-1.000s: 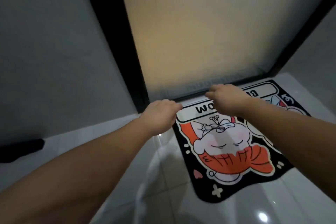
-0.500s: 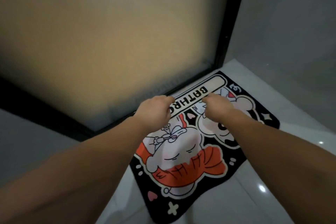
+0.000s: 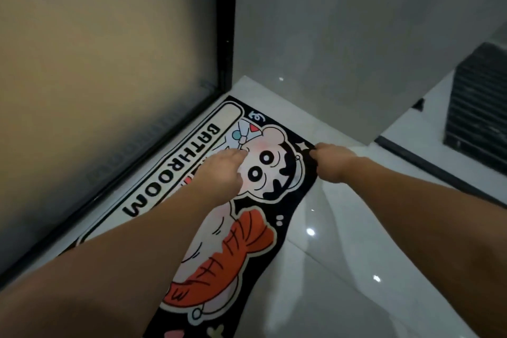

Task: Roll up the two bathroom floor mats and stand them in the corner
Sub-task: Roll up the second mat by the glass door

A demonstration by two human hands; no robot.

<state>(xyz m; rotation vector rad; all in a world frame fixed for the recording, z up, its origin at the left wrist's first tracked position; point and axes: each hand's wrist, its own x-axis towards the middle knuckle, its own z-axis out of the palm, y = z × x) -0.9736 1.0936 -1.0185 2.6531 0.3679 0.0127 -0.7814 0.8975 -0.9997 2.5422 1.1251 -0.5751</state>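
Both my bare forearms reach forward from the near edge over the glossy white floor [image 3: 343, 269], the left one crossing above the mat [image 3: 241, 244]. The mat lies flat on the floor, a black one with cartoon figures, an orange fish-like shape and a pale banner reading BATHROOM, running from the near left up toward the far corner alongside the dark frame [image 3: 153, 151] of the frosted glass door [image 3: 96, 63] on the left. My left hand [image 3: 222, 173] rests on the middle of the mat's far half, over the cartoon face, its fingers curled downward against the fabric; I cannot tell whether it grips anything. My right hand [image 3: 329, 163] is at the mat's right edge near its far corner, closed with the fingers pinching the black border. Beyond the mat's far end the floor meets a plain grey wall [image 3: 343, 35], which forms a corner with the door frame. To the far right, past a dark strip on the floor, stands a blurred dark slatted object [image 3: 477, 107].
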